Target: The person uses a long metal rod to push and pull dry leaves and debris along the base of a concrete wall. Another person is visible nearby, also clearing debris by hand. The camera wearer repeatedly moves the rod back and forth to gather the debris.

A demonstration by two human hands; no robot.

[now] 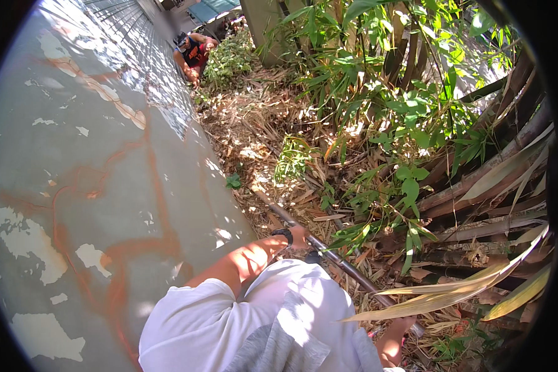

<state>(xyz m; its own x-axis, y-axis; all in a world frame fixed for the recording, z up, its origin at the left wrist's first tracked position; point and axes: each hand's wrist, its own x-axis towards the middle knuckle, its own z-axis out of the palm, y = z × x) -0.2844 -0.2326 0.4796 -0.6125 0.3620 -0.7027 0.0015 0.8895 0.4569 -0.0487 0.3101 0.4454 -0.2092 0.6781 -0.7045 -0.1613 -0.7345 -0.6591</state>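
Left fingers (pixel 302 235) wrap the pole (pixel 351 270), right fingers (pixel 405 323) seemingly its end.

The ground (pixel 247 201) beyond and around the left hand (pixel 298 236) carries a loose litter of dry leaves (pixel 304 203) — straw-coloured, narrow, lying crosswise over one another. The same litter spreads below and beside the right hand (pixel 402 326). A low green tuft (pixel 293 160) stands in it beyond the left hand — and a small leafy sprig (pixel 234 181) farther to that hand's left.
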